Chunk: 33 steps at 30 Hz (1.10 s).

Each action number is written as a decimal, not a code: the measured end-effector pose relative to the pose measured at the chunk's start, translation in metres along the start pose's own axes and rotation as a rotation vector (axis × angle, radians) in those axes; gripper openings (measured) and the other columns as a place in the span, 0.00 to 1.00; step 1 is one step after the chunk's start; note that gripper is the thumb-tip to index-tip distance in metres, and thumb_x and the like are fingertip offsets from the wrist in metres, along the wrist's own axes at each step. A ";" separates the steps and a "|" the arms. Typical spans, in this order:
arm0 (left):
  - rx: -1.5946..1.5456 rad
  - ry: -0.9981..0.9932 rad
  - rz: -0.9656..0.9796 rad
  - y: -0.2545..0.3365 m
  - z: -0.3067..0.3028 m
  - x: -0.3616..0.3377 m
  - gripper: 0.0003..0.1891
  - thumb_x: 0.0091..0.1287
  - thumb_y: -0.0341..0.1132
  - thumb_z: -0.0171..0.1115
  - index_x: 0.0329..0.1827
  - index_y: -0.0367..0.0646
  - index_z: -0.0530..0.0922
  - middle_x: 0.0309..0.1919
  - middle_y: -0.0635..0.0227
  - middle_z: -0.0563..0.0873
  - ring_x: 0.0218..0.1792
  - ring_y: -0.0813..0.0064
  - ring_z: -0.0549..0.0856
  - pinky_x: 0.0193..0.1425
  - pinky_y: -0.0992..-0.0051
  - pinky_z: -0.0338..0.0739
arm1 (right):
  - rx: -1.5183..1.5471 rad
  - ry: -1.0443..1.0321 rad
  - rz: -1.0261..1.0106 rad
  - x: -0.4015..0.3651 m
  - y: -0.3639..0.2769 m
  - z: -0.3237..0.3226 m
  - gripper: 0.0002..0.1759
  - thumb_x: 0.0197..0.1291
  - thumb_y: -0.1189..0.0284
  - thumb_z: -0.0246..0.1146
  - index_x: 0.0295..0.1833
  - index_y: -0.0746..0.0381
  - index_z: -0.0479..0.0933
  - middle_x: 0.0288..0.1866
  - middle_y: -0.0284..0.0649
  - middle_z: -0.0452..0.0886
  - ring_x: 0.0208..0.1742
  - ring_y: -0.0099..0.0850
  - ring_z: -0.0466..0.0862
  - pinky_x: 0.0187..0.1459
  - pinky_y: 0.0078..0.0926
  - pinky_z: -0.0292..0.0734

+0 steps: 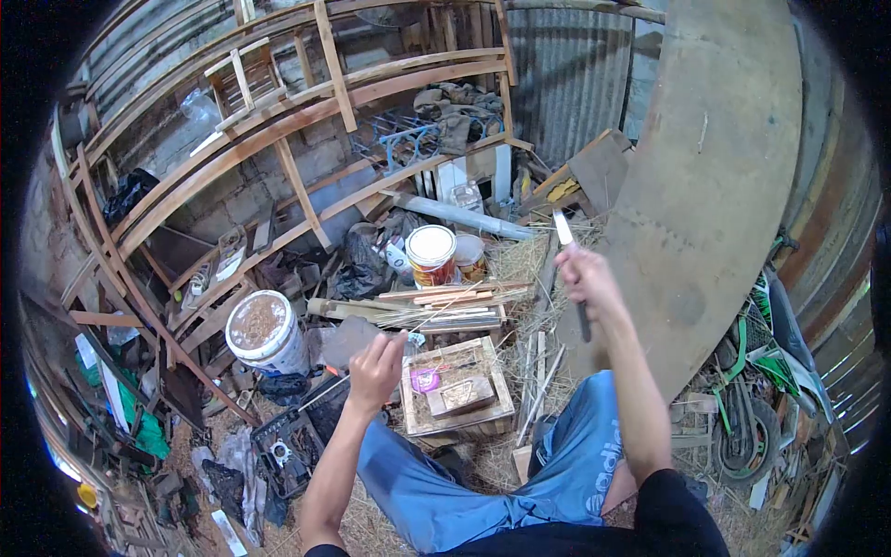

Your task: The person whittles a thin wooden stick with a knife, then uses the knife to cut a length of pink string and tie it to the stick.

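Observation:
My right hand point(592, 283) is wrapped round a knife point(562, 227). Its pale blade points up and away, and the dark handle sticks out below my fist. My left hand point(376, 373) is closed in a pinch, apart from the knife. A thin pale stick point(325, 392) shows at its lower left and seems to run through the fingers; its far end blends with the strips behind. Between my knees stands a wooden box point(422, 420), bearing a small wooden block point(461, 396) and a purple packet point(425, 380).
Wood and bamboo strips point(445, 316) lie beyond the box. A paint bucket point(431, 252) stands behind them, and a white bucket point(266, 330) to the left. An open black tool case point(283, 453) lies at lower left. A large board point(705, 204) leans at right.

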<state>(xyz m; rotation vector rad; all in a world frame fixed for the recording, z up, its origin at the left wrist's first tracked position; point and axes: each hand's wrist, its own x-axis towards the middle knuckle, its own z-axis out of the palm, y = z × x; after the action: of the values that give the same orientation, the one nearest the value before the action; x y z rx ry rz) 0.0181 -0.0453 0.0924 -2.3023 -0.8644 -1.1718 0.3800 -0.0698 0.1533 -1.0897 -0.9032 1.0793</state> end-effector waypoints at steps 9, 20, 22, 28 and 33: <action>-0.115 0.033 0.053 0.016 0.009 0.029 0.14 0.52 0.24 0.67 0.43 0.44 0.81 0.23 0.69 0.73 0.20 0.70 0.77 0.23 0.70 0.72 | 0.049 -0.438 0.073 -0.036 0.022 0.061 0.27 0.74 0.59 0.45 0.73 0.55 0.52 0.27 0.33 0.69 0.17 0.14 0.58 0.16 0.11 0.55; -0.118 0.097 0.078 0.022 0.004 0.025 0.15 0.52 0.21 0.66 0.44 0.45 0.82 0.22 0.69 0.74 0.21 0.71 0.78 0.23 0.71 0.72 | 0.181 -0.418 0.011 -0.029 0.029 0.076 0.23 0.72 0.55 0.50 0.56 0.63 0.70 0.22 0.28 0.69 0.15 0.12 0.56 0.16 0.11 0.50; -0.153 0.116 0.078 0.023 0.003 0.027 0.15 0.52 0.21 0.66 0.43 0.45 0.82 0.22 0.69 0.75 0.21 0.71 0.78 0.23 0.71 0.72 | 0.143 -0.443 -0.009 -0.028 0.030 0.070 0.23 0.72 0.54 0.49 0.54 0.62 0.73 0.25 0.27 0.68 0.16 0.12 0.55 0.17 0.11 0.51; -0.197 0.021 0.068 0.028 0.000 0.024 0.11 0.52 0.21 0.66 0.38 0.44 0.80 0.23 0.68 0.75 0.20 0.70 0.79 0.20 0.70 0.72 | 0.166 -0.411 0.055 -0.030 0.026 0.061 0.25 0.71 0.54 0.52 0.53 0.67 0.74 0.23 0.26 0.65 0.16 0.12 0.54 0.16 0.12 0.49; -0.188 0.034 -0.141 0.005 0.002 -0.006 0.07 0.56 0.24 0.66 0.36 0.45 0.79 0.24 0.67 0.75 0.20 0.66 0.80 0.20 0.67 0.72 | 0.139 0.107 -0.209 -0.009 0.000 0.004 0.08 0.65 0.73 0.51 0.42 0.64 0.75 0.21 0.24 0.66 0.14 0.12 0.58 0.13 0.12 0.52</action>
<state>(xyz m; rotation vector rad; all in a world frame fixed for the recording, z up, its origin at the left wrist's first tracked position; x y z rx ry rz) 0.0196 -0.0493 0.0856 -2.3931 -0.9541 -1.4027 0.3736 -0.0780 0.1541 -0.9075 -0.8245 0.8894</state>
